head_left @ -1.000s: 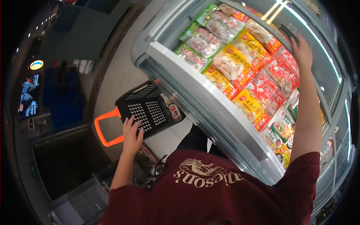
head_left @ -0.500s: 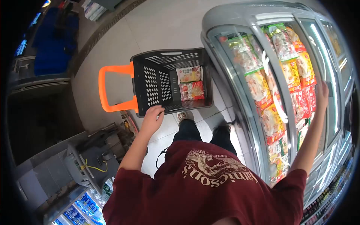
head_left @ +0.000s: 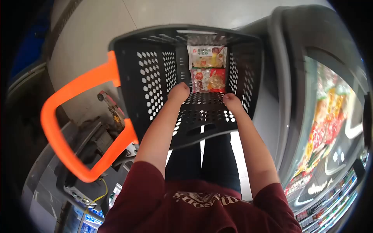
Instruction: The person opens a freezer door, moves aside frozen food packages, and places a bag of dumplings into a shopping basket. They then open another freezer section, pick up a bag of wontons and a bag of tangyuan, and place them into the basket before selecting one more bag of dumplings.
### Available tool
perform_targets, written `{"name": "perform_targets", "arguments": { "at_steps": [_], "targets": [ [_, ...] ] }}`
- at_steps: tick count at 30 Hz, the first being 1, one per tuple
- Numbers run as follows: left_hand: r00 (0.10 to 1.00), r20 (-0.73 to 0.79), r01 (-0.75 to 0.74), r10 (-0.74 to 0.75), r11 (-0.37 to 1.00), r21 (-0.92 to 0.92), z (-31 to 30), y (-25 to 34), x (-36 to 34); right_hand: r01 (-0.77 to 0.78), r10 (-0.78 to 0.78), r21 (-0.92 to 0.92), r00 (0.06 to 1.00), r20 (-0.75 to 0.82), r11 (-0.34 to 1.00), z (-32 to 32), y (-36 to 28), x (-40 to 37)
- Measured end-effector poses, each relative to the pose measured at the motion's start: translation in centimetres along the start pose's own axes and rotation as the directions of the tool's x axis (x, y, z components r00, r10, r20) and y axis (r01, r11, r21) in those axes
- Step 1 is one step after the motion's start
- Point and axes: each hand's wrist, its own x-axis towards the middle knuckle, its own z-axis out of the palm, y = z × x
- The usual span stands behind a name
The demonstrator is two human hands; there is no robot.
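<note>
Both my hands reach down into the black shopping basket point(head_left: 128, 83), which has round holes in its walls and an orange handle point(head_left: 50, 116). My left hand point(head_left: 179, 92) is closed, its fingers curled beside the left edge of a red-and-white food pack point(head_left: 208, 80). My right hand point(head_left: 232, 103) is closed too, near that pack's lower right corner. Whether either hand grips the pack is not clear. Just beyond lies a white food pack point(head_left: 207, 56) with Chinese writing, end to end with the red one on the basket's bottom.
On the right stands a grey chest freezer point(head_left: 279, 101), with colourful bags point(head_left: 326, 120) showing through its glass. Lit shelves point(head_left: 334, 202) appear at lower right. A grey cart-like unit point(head_left: 93, 155) and bottled water point(head_left: 91, 223) are at lower left. Pale floor tiles point(head_left: 155, 11) lie beyond the basket.
My right hand has left the freezer and gone into the basket. My left hand has moved from the basket's rim to its inside. The basket appears closer and larger; the view has shifted away from the freezer.
</note>
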Motion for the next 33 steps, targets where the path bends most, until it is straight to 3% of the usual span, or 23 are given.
{"name": "perform_targets", "arguments": {
  "at_steps": [2,3,5,6,7,8,9,11,13,16,17,19,20,22,23,24,25,26,27,29,32,33],
  "targets": [
    [0.999,0.029,0.042,-0.042,0.999,0.007,3.0,-1.5,2.2,0.003,-0.008,-0.064,0.997,-0.078,0.998,1.8,3.6,4.0],
    [0.995,0.061,0.079,-0.076,0.996,-0.049,4.3,-2.1,3.5,-0.222,0.225,0.09,0.974,-0.031,0.971,1.5,1.6,4.2],
    [0.984,0.125,0.147,-0.129,0.978,-0.15,7.1,-3.3,6.6,-0.266,0.276,0.096,0.955,-0.111,0.959,2.3,2.7,8.0],
    [0.991,0.077,0.118,-0.11,0.986,-0.121,8.9,-4.6,8.6,-0.123,0.1,-0.087,0.969,-0.228,0.989,4.0,6.8,11.9],
    [0.997,0.057,0.064,-0.059,0.993,-0.096,10.4,-5.7,11.0,-0.187,0.157,-0.097,0.955,-0.252,0.978,4.4,6.7,13.7],
    [0.997,0.036,0.065,-0.063,0.996,-0.056,11.8,-6.6,13.3,-0.158,0.115,-0.143,0.955,-0.274,0.977,4.7,6.9,15.7],
    [0.998,0.013,0.064,-0.064,0.998,-0.018,12.3,-6.7,15.1,-0.02,-0.015,-0.12,0.959,-0.284,0.993,5.3,8.5,18.4],
    [0.999,-0.047,-0.019,0.015,0.996,-0.089,12.8,-7.0,18.3,0.047,-0.079,-0.148,0.973,-0.215,0.988,4.8,7.6,21.9],
    [0.984,-0.174,-0.079,0.044,0.978,-0.195,13.7,-7.5,21.4,0.082,-0.113,-0.107,0.942,-0.317,0.991,4.8,6.1,24.2],
    [0.995,-0.049,0.066,-0.084,0.954,-0.294,13.1,-7.2,25.7,0.056,-0.016,0.137,0.961,-0.275,0.989,4.7,6.4,29.3],
    [0.982,0.011,0.182,-0.187,0.937,-0.3,12.7,-6.4,26.5,0.038,0.002,0.199,0.981,-0.195,0.979,4.8,6.7,30.3],
    [0.999,0.017,0.054,-0.051,0.896,-0.441,14.8,-8.5,29.6,-0.024,0.036,0.326,0.999,-0.032,0.945,4.9,7.1,31.4],
    [0.997,0.064,0.005,0.034,0.846,-0.533,15.1,-8.9,30.4,0.097,-0.068,0.25,0.99,-0.122,0.963,6.1,9.3,33.2],
    [0.984,0.086,-0.045,0.158,0.68,-0.731,16.1,-10.3,32.2,0.12,-0.036,0.451,0.981,-0.19,0.885,6.9,7.1,30.0],
    [0.994,0.062,-0.018,0.088,0.701,-0.713,16.0,-9.1,31.4,0.154,-0.035,0.534,0.974,-0.225,0.831,6.8,5.7,29.2],
    [0.999,0.04,0.016,0.017,0.722,-0.692,15.8,-6.7,29.3,0.098,-0.027,0.529,0.99,-0.141,0.843,6.7,6.6,29.8],
    [0.999,0.019,0.049,-0.049,0.74,-0.671,15.7,-5.3,28.2,0.126,-0.057,0.454,0.985,-0.162,0.882,6.9,7.1,30.0],
    [0.996,0.093,0.086,-0.017,0.552,-0.829,17.5,-6.5,30.0,0.155,-0.093,0.374,0.979,-0.18,0.914,6.9,7.5,30.3],
    [0.997,0.08,0.075,-0.011,0.511,-0.856,17.2,-6.1,29.5,0.183,-0.129,0.293,0.972,-0.195,0.938,7.0,7.8,30.5],
    [0.998,0.061,0.059,-0.01,0.429,-0.901,16.5,-5.2,27.8,0.266,-0.199,0.31,0.952,-0.232,0.913,7.1,8.4,30.5],
    [0.999,0.017,0.001,0.026,0.538,-0.843,16.7,-5.3,27.3,0.316,-0.23,0.235,0.916,-0.33,0.919,7.5,8.8,30.2],
    [0.999,-0.002,-0.029,0.042,0.673,-0.739,16.8,-5.2,27.2,0.309,-0.217,0.199,0.898,-0.382,0.93,7.5,8.5,29.5]
  ]
}}
